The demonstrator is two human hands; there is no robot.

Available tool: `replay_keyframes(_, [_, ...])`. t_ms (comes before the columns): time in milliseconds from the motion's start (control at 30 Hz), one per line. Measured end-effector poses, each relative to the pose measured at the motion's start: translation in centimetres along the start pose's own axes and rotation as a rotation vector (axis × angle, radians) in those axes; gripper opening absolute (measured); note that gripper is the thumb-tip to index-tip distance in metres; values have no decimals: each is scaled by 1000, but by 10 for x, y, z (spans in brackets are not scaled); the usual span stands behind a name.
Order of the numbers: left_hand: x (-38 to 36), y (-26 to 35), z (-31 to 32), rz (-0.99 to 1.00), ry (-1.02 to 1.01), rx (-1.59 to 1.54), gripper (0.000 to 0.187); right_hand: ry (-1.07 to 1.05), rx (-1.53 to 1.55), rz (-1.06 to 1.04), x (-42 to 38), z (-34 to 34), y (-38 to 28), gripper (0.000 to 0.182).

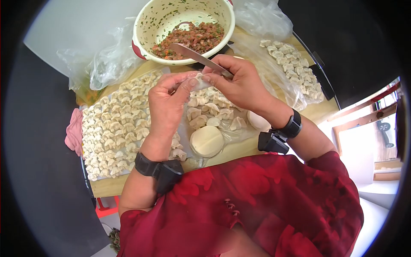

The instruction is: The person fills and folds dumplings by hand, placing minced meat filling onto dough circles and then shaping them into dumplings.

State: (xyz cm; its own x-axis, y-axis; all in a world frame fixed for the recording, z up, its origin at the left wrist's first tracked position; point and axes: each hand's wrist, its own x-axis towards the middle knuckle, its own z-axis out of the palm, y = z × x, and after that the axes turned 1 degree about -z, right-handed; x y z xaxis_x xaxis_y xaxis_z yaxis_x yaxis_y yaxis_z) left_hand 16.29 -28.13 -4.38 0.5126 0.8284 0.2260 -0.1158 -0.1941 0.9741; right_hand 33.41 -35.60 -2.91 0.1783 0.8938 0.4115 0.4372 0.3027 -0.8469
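My left hand [166,96] and right hand [246,81] pinch a dumpling [199,80], fingers nearly closed; the right also grips a knife [195,55], whose swing could nick the dumpling

We're pinching a dumpling [198,80] between left hand [166,99] and right hand [244,83], right also gripping a knife [195,55], blade angled over the filling bowl [141,25]. Finished dumplings [117,128] are sitting in rows to the left; round wrappers [207,141] are lying just below the hands.
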Motion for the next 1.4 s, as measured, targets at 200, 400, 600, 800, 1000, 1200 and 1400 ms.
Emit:
replay_keyframes(200, [1, -2, 22, 46, 67, -48, 11, 128, -38, -169, -1, 11, -5, 4])
replay_keyframes(400, [2, -11, 38, 98, 102, -284, 6, 265, 17, -248, -3, 24, 10, 4])
replay_keyframes(600, [8, -5, 24, 102, 11, -139, 7, 152, 180, -103, -9, -6, 2, 6])
replay_keyframes(800, [9, -1, 22, 46, -66, -25, 7, 44, 56, -89, -12, -35, 7, 18])
replay_keyframes(1000, [2, -5, 34, 44, -186, -36, 12, -16, -201, -138, -17, -36, 4, 32])
replay_keyframes(1200, [2, -3, 36, -29, -224, -114, 23, -73, -235, -72, -10, -61, 16, 21])
replay_keyframes(1400, [-4, -5, 10, -156, -375, 112, 26, 10, -363, 176, 39, -149, 70, 12])
